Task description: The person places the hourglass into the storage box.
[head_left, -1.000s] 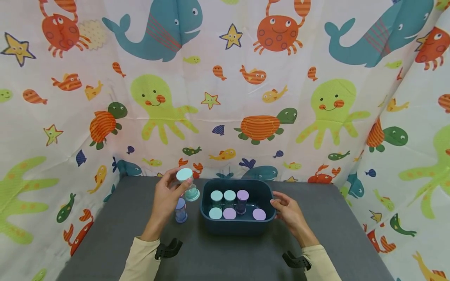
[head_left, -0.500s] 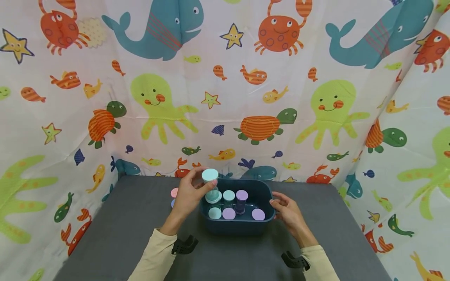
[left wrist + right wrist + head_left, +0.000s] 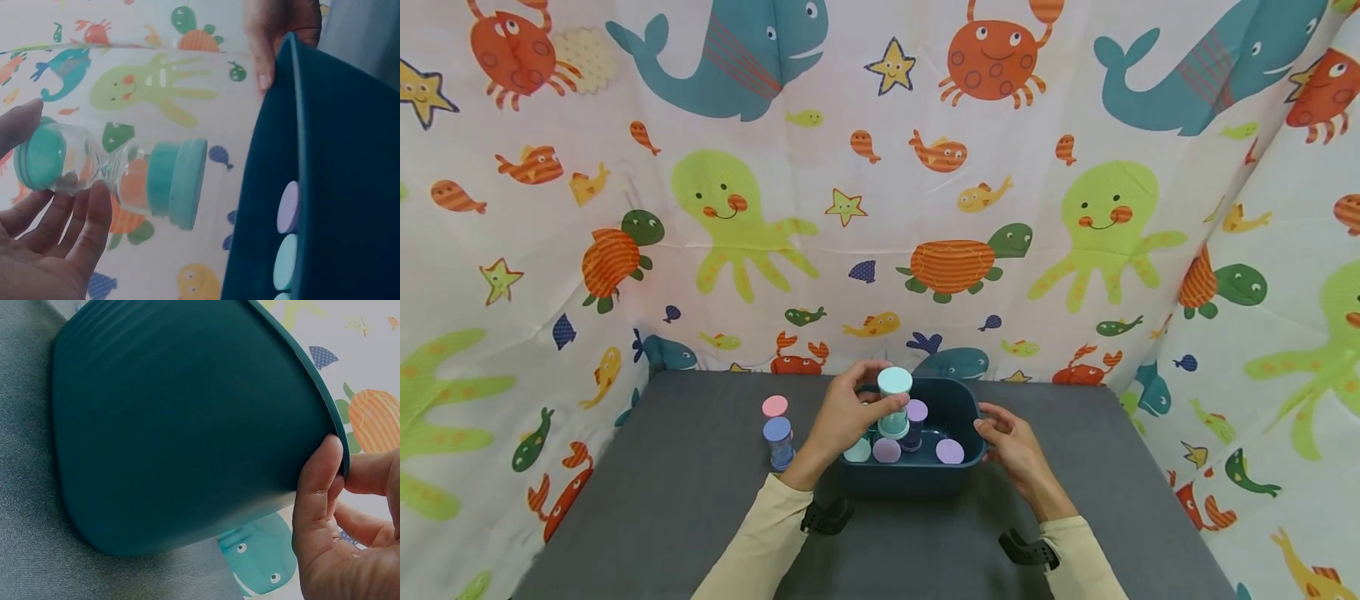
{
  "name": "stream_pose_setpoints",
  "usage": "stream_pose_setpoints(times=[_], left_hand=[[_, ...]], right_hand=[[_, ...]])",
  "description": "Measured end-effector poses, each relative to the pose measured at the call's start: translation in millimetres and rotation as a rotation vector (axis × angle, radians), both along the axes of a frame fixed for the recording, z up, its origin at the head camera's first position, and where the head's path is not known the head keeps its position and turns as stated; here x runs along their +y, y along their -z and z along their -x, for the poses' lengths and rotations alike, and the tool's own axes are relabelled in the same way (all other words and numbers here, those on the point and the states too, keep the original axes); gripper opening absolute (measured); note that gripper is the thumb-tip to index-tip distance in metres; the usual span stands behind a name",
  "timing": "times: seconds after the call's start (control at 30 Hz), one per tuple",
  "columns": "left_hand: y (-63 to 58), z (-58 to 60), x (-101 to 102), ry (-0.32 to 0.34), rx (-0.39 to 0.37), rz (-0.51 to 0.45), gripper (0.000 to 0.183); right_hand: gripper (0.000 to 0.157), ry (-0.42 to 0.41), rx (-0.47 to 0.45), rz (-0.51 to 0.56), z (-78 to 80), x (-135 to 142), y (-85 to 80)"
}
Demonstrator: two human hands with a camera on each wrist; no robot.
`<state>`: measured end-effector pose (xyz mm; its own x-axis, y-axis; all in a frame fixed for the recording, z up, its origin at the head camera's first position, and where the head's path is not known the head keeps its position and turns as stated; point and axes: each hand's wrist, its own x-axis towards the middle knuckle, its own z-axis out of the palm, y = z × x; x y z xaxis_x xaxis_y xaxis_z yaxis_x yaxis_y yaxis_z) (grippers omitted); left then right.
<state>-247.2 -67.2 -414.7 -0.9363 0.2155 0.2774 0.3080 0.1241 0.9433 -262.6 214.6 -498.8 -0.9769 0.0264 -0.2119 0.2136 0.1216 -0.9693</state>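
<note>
My left hand [image 3: 844, 417] holds a mint-capped sand timer [image 3: 895, 382] upright above the dark blue bin [image 3: 910, 482]. In the left wrist view, thumb and fingers grip its upper end, and the clear waisted glass [image 3: 131, 172] and lower cap show. Inside the bin stand several capped timers, among them a lilac one [image 3: 917, 410], another lilac one [image 3: 950, 452] near the right front and a mint one [image 3: 857, 451] at the left front. The held timer and hand hide part of them. My right hand [image 3: 1017, 454] pinches the bin's right rim between thumb and fingers.
Left of the bin, a blue-capped timer [image 3: 778, 442] stands on the grey table [image 3: 685, 483], with a pink-capped one [image 3: 775, 406] just behind it. A white curtain [image 3: 880, 250] printed with sea animals hangs behind the table and along both sides.
My left hand has carried the mint timer rightward, from beside the bin to over its middle. The blue and pink timers on the table have come into full view. My right hand stays on the rim.
</note>
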Motion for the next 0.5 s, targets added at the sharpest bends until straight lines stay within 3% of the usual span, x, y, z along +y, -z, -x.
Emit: stream_pose_setpoints(times=[0.3,0.5], left_hand=[[13.6,7.2,14.7,0.136,-0.012,0.136,0.045],[19.1,10.4,17.6,0.182,-0.041,0.251,0.046]], right_hand=[[0.044,-0.007,0.000,-0.011,-0.6,-0.2,-1.0],[0.041,0.000,-0.003,-0.008,-0.1,-1.8,-0.3]])
